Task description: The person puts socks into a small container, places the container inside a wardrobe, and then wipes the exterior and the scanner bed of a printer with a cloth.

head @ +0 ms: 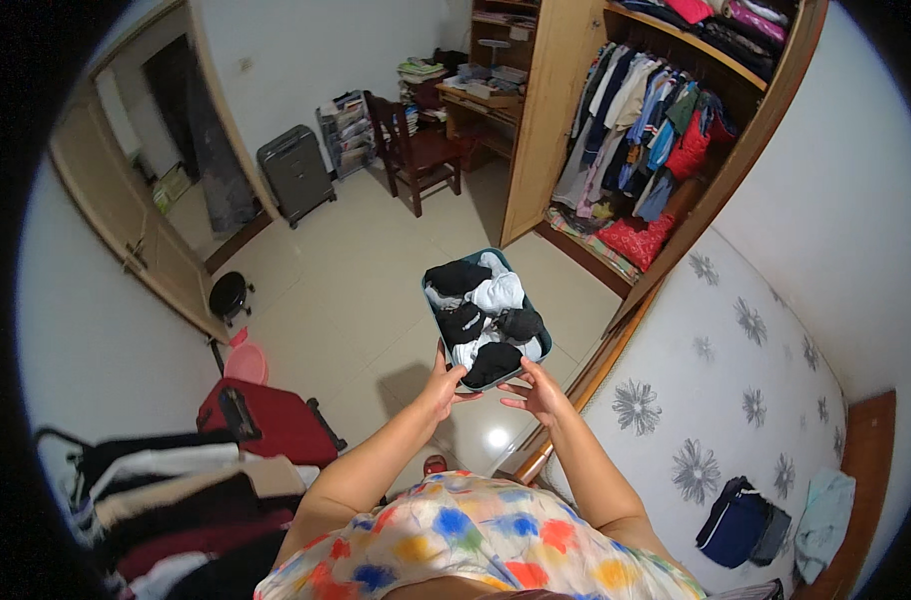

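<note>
A teal rectangular storage bin (547,341) is held up over the tiled floor in front of me. Rolled black and white cloth items, perhaps socks, fill it, among them a black bundle (494,363) at the near end and a white one (499,292) farther back. My left hand (446,386) grips the near left corner, its thumb on the rim. At the near right corner is my right hand (534,394), thumb against the rim and fingers spread beneath. The undersides of both holds are partly hidden.
An open wardrobe (553,112) with hanging clothes stands ahead right; a bed (650,375) bearing folded clothes lies right. Ahead are a wooden chair (425,154) and a grey suitcase (296,174). To the left are a black stool (228,294), pink basin (245,364), red suitcase (290,420) and clothes rack (62,435).
</note>
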### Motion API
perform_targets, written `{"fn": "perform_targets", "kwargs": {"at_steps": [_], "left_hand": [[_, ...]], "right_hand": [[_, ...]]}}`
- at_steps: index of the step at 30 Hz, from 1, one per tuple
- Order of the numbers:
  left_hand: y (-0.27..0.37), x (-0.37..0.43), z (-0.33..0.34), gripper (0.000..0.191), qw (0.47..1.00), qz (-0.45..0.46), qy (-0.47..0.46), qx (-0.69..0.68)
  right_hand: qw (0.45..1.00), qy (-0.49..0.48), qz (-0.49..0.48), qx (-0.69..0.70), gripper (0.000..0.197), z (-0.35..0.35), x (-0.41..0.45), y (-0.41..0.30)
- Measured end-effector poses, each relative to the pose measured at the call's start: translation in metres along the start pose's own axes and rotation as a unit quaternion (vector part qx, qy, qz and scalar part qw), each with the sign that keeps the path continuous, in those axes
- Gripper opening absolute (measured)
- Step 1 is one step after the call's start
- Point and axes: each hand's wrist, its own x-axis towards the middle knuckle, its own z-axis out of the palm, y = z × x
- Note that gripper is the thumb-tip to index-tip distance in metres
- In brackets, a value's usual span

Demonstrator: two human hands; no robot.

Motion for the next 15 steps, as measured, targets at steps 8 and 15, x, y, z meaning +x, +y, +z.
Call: {"fn": "perform_targets", "kwargs": {"at_steps": [8, 15], "left_hand": [[0.04, 0.078, -0.01, 0.071, 0.992, -0.076, -0.084, 0.056], [0.078, 0.168, 0.034, 0.072, 0.977, -0.087, -0.145, 0.133]], "right_hand": [[0.996, 0.072, -0.05, 0.031, 0.069, 0.01, 0.029, -0.032], [0.985, 0.108, -0.072, 0.11, 0.055, -0.016, 0.073, -0.072]]}}
